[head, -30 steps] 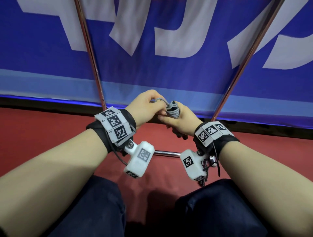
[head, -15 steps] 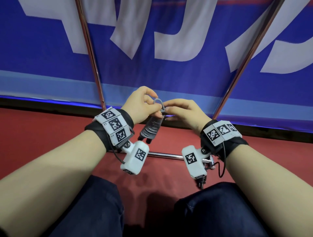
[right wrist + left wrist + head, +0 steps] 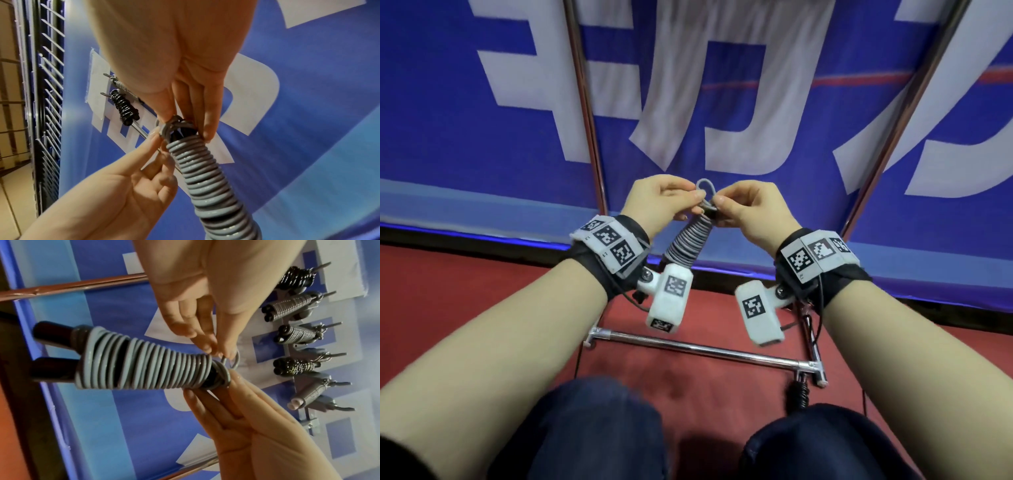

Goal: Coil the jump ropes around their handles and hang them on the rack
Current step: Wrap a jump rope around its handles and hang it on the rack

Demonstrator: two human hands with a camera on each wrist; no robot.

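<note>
A grey jump rope (image 3: 688,243) is wound tightly round its two black handles (image 3: 51,352) and hangs slanted below my hands. A small loop of rope (image 3: 703,185) sticks up from the bundle's top. My left hand (image 3: 697,197) pinches that loop (image 3: 234,360). My right hand (image 3: 719,200) pinches the top turns of the coil (image 3: 176,126) from the other side. The rack's hooks (image 3: 333,324) carry several coiled ropes, among them a grey one (image 3: 292,308) and a black one (image 3: 124,110).
A chrome frame stands in front of me, with a low crossbar (image 3: 698,349) and two uprights (image 3: 585,102) (image 3: 893,120). A dark coiled thing (image 3: 799,394) hangs at the crossbar's right end. Behind is a blue banner (image 3: 756,68) and below a red floor (image 3: 465,291). My knees (image 3: 599,428) are at the bottom.
The bundle left my right fist and now hangs from its top end. Both hands have risen, and each now pinches at the loop end.
</note>
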